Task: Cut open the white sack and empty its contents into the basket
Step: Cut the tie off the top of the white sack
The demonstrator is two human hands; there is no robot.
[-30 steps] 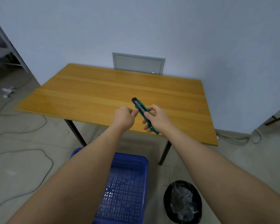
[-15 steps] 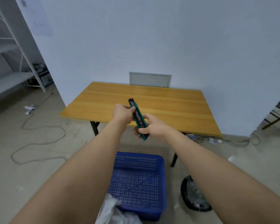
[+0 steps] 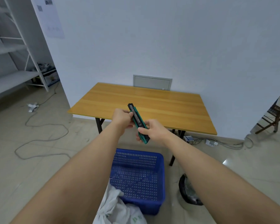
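A green and black utility knife [image 3: 137,118] is held in the air in front of me, above the near edge of the wooden table [image 3: 160,107]. My right hand [image 3: 152,130] grips its lower end. My left hand [image 3: 123,118] pinches its upper part. No bare blade shows at its tip. Below my arms a blue perforated basket [image 3: 138,177] stands on the floor. The bunched top of the white sack [image 3: 118,207] shows at the bottom edge, just in front of the basket and partly behind my left forearm.
A black bin with a plastic liner [image 3: 188,193] stands on the floor right of the basket. Loose cables [image 3: 39,131] lie on the floor at left, a power strip [image 3: 211,143] under the table at right. White shelving [image 3: 14,65] stands at far left, a folding chair [image 3: 275,115] at far right.
The view has pulled back from the table, and the sack's top has come into view at the bottom. Both hands have kept hold of the knife; my left hand shifted along it.
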